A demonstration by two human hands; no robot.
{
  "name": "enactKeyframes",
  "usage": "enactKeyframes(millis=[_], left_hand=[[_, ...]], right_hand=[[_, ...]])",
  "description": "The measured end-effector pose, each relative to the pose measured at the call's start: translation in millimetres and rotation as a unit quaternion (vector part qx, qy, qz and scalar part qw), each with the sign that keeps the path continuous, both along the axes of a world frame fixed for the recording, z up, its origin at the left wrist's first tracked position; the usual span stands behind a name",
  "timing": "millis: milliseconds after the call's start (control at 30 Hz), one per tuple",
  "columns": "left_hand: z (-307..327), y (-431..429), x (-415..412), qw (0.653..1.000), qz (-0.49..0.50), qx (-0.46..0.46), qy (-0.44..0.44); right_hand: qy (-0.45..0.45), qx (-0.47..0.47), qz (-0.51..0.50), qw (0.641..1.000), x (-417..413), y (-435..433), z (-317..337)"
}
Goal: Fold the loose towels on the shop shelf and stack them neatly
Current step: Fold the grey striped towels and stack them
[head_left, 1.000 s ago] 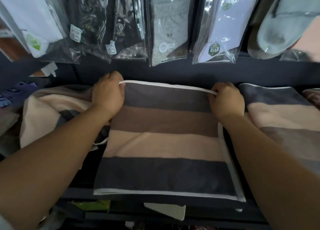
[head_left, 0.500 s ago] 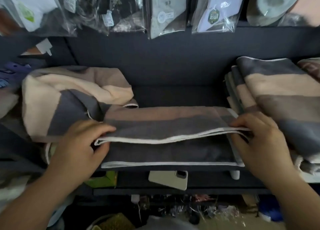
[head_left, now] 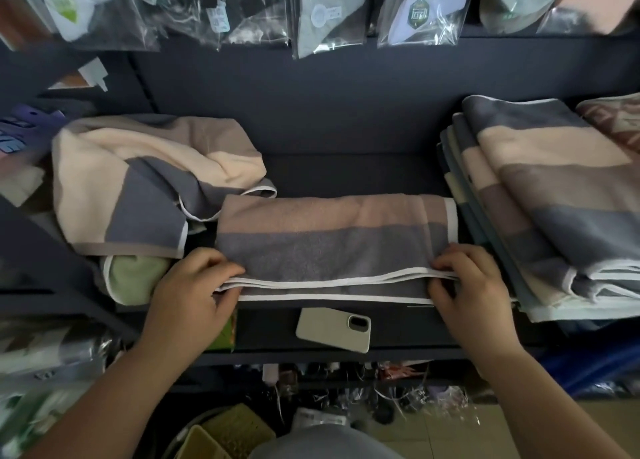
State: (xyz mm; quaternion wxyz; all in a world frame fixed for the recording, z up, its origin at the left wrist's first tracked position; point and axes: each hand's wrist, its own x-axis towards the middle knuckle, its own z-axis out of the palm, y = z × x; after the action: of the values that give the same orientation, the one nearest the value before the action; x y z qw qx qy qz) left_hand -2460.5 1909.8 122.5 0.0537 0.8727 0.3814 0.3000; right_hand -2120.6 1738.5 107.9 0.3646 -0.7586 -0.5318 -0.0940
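A striped towel (head_left: 332,240) in grey and brown with white edging lies folded in half on the dark shelf (head_left: 346,171). My left hand (head_left: 194,289) pinches its near left corner. My right hand (head_left: 467,282) grips the near right corner, where the white edges meet. A heap of loose striped towels (head_left: 138,181) in cream, grey and brown lies at the left, with a green one (head_left: 136,278) under it. A stack of folded striped towels (head_left: 540,199) sits at the right.
A phone (head_left: 334,328) in a pale case lies on the shelf's front ledge below the towel. Packaged socks (head_left: 329,8) hang above the shelf. Baskets and clutter (head_left: 225,431) fill the floor below.
Both hands pulled the towel's far edge toward me, folding it in half. The top edge now lies on the near edge, and the hands have shifted slightly at the corners.
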Motion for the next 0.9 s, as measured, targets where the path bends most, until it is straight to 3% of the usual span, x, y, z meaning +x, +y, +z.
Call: enactKeyframes(millis=[200,333,400,533,700,900], left_hand=[[9.1,7.8,3.0,0.994,0.026,-0.045,-0.091],[4.6,4.3,-2.5,0.996,0.015,-0.048,-0.077],[1.2,3.0,-5.1,0.996,0.020,-0.056,-0.060],[1.1,2.7,-7.3,0.998,-0.008,-0.063,-0.007],[2.0,3.2,-6.1,0.998,-0.026,-0.027,0.049],[0.9,5.6,1.7,0.999,-0.010,-0.043,0.025]], right_hand=[[-0.019,0.120,0.043,0.992,-2.9,0.0,2.0],[-0.029,0.169,0.065,0.983,-10.6,-15.8,12.4],[-0.047,0.145,0.099,0.983,-11.2,-20.4,6.6],[-0.081,0.010,0.159,0.984,-9.7,-23.1,-11.1],[-0.070,-0.041,0.111,0.990,-4.1,-7.4,-0.2],[-0.051,-0.076,0.096,0.991,6.2,24.6,13.7]])
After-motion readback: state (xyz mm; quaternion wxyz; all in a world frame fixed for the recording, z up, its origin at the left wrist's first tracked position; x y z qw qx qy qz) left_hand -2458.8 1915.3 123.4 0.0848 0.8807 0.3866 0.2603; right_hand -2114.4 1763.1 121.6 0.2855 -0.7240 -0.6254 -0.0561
